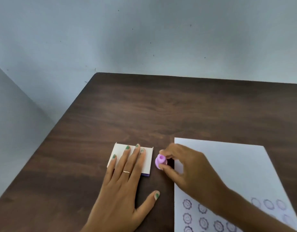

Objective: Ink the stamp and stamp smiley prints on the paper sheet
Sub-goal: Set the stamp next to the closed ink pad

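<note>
- a dark brown wooden table stands against a pale blue-grey wall and fills the lower part of the view.
- a white paper sheet lies flat on the table at the right, with rows of purple smiley prints along its near end.
- the left hand lies flat and open, its fingers spread over a white ink pad box just left of the sheet; green polish shows on the nails and a thin ring on one finger.
- the right hand reaches across the sheet's left edge, its fingertips closed around the stamp.
- the lilac stamp sits between the box and the sheet; whether it touches the table cannot be told.
</note>
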Available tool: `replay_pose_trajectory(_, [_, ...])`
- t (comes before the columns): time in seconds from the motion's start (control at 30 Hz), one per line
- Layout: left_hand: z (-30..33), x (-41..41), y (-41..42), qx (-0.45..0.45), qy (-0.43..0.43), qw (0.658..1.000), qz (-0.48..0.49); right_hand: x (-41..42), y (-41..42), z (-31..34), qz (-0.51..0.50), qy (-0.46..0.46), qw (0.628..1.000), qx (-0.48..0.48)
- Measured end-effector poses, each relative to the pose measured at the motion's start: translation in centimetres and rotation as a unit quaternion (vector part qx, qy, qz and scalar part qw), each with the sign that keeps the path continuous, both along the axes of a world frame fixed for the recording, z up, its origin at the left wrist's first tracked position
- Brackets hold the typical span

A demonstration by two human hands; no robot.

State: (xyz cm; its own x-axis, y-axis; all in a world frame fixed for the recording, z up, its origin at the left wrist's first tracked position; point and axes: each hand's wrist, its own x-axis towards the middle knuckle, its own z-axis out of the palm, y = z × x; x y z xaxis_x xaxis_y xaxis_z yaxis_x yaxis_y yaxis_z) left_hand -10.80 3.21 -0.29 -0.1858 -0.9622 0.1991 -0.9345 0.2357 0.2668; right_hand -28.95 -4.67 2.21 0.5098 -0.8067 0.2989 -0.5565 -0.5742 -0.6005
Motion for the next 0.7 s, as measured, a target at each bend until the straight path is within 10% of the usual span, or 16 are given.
replay_pose_trajectory(0.7, [3.1,0.4,0.1,0.160,0.017,0.987,0.005,4.6,2.1,5.0,-0.207,0.073,0.953,0.208])
